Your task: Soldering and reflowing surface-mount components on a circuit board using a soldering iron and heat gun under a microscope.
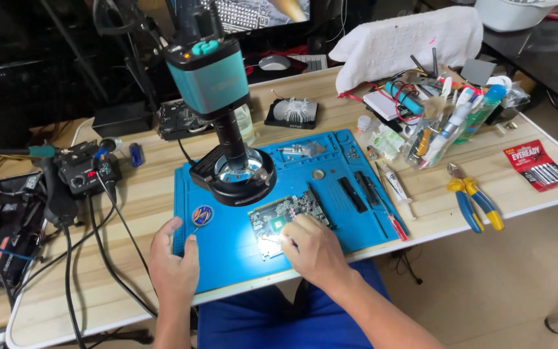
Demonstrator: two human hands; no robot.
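Wooden surface (130,194) w/ blue silicone mat (227,252): right hand (314,249) pinching small green circuit board (285,216), left hand (172,262) resting loosely curled, holding nothing.

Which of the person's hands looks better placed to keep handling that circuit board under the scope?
Probably the right hand: its fingers already rest on the circuit board. The left hand lies apart at the blue mat's left edge, nearer the small round tin.
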